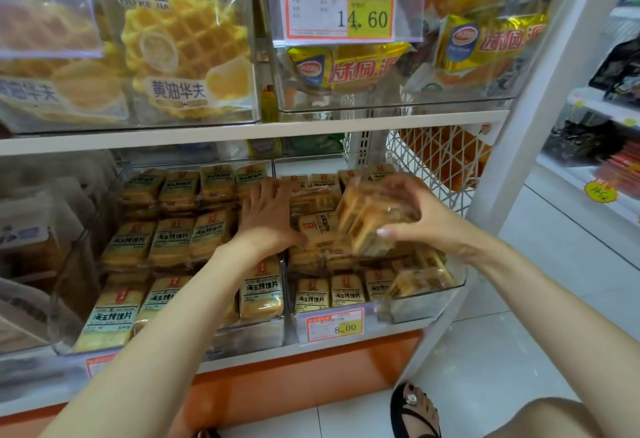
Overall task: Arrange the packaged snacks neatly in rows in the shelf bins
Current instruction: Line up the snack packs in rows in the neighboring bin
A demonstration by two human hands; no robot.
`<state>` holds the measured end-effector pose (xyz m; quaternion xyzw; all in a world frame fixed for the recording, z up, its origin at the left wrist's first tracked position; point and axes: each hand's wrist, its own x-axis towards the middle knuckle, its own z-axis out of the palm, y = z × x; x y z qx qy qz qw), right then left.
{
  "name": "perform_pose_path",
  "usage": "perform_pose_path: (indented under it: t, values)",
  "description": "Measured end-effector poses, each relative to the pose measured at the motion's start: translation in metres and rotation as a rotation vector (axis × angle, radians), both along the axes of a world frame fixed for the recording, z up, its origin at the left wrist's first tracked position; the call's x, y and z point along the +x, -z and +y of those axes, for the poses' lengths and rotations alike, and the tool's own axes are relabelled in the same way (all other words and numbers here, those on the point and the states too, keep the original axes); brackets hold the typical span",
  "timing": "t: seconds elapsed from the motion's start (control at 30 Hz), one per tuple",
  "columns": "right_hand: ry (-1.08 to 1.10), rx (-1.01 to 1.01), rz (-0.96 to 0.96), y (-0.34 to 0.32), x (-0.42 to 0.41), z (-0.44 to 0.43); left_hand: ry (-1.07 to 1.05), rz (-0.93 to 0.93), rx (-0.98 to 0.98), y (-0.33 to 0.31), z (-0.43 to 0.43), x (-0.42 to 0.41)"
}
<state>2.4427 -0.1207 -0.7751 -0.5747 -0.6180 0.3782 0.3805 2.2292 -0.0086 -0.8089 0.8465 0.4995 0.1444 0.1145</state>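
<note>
My right hand grips a tilted pack of toasted bun slices above the jumbled packs in the right clear bin. My left hand lies flat, fingers straight, on packs by the neatly rowed left clear bin.

Shelf bins were clear, glossy hard plastic with bright edge reflections. Snack packs wore shiny transparent film over printed labels; the raised pack showed its film crinkled. Price tag: printed paper behind a clear plastic sleeve. Shelf board had a smooth white finish (metal or laminate could not be told). Side lattice was white and smooth. Floor: pale glossy tile. Plinth looked glossy orange.
</note>
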Motion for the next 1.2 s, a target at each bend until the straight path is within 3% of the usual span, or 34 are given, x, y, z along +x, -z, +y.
perform_pose_path:
  t: [0.13,0.3,0.47,0.63,0.87,1.0,1.1,1.2]
  values:
    - [0.283,0.178,-0.001,0.009,0.008,0.016,0.009,0.061,0.022,-0.003,-0.003,0.006]
    - [0.265,0.037,-0.128,0.031,0.008,0.035,0.024,0.139,0.056,-0.004,-0.011,0.014]
    - [0.310,0.110,0.022,0.036,0.005,0.047,0.038,0.176,0.062,-0.004,-0.016,0.018]
    - [0.317,0.059,-0.171,0.045,0.000,0.057,0.015,0.208,0.106,-0.002,-0.017,0.021]
    - [0.377,0.066,-0.283,0.039,0.009,0.045,0.152,0.120,0.133,0.005,-0.022,0.028]
    - [0.367,0.152,-0.389,0.033,0.016,0.026,0.317,-0.029,0.214,0.007,-0.030,0.039]
    - [0.316,0.229,-0.523,0.023,0.020,0.007,0.449,-0.158,0.050,0.006,-0.045,0.057]
    - [0.283,0.256,-0.550,0.022,0.026,-0.007,0.574,-0.110,-0.200,0.013,-0.062,0.076]
